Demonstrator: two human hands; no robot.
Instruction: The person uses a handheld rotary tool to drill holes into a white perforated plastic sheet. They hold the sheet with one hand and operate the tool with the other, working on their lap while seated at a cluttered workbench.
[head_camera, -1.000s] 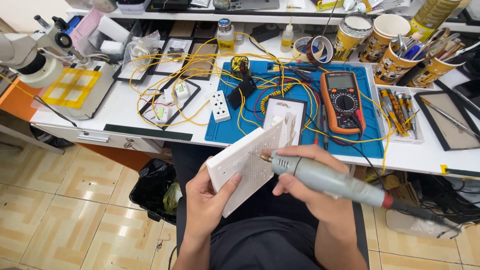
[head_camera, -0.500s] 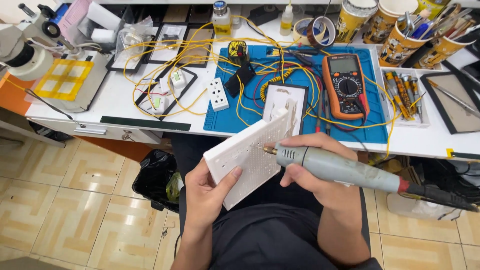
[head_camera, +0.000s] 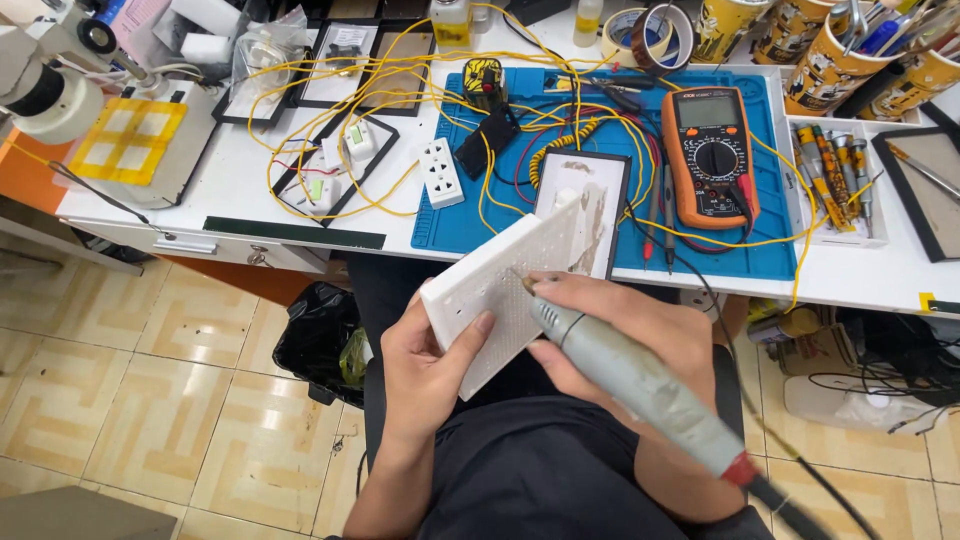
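The person sits at the bench with a white perforated board (head_camera: 505, 290) tilted up over the lap, just below the table's front edge. The left hand (head_camera: 430, 370) grasps it from below, thumb pressed on the dotted face and fingers wrapped behind. The right hand (head_camera: 610, 325) is clenched around a grey rotary tool (head_camera: 630, 385), held like a pen, its cord running off toward the lower right. The small bit at the tool's tip sits at the board's surface near the upper middle; whether it actually touches is hard to say from here, but it looks to be on one of the holes.

Behind the board, on the blue work mat (head_camera: 520, 215), lies a dark-framed panel (head_camera: 590, 205), partly hidden by the board's top corner. An orange multimeter (head_camera: 712, 155) rests beside it to the right, and a white socket block (head_camera: 441, 172) lies at the mat's left edge. Yellow wires (head_camera: 400, 80) loop across the white table (head_camera: 240, 190). A microscope (head_camera: 50, 85) stands at the far left.
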